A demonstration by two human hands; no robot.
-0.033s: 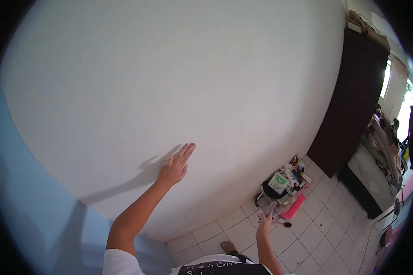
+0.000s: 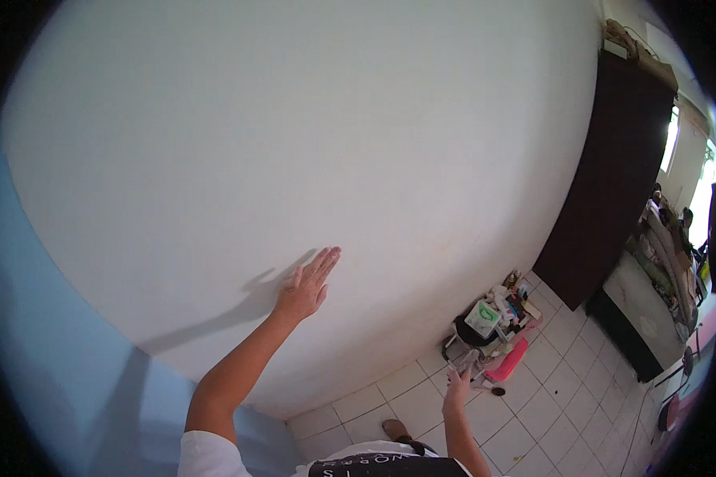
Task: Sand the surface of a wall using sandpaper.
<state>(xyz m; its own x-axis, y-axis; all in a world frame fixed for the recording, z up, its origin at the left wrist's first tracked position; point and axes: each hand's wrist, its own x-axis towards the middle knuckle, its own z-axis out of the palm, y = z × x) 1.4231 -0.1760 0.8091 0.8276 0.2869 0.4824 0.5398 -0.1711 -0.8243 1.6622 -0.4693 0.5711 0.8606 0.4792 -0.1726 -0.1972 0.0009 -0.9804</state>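
Observation:
My left hand [image 2: 304, 288] is stretched out in front of the large white wall [image 2: 310, 143], fingers extended and whitened as if with dust. It holds nothing that I can see, and its shadow falls on the wall just to its left. Whether the fingertips touch the wall is unclear. Lower on the right, my right hand [image 2: 458, 384] is raised over the floor with its fingers apart. Those fingers look pale and greyish against the clutter behind them, and no held object can be made out.
A blue wall [image 2: 48, 342] meets the white one at the left. Beyond my right hand stands a low stand of bottles and boxes [image 2: 493, 316], with a pink item [image 2: 507, 360] beside it. Farther right are a tall dark cabinet [image 2: 612, 159] and a heaped bed-like piece [image 2: 644, 310] on the tiled floor [image 2: 565, 397].

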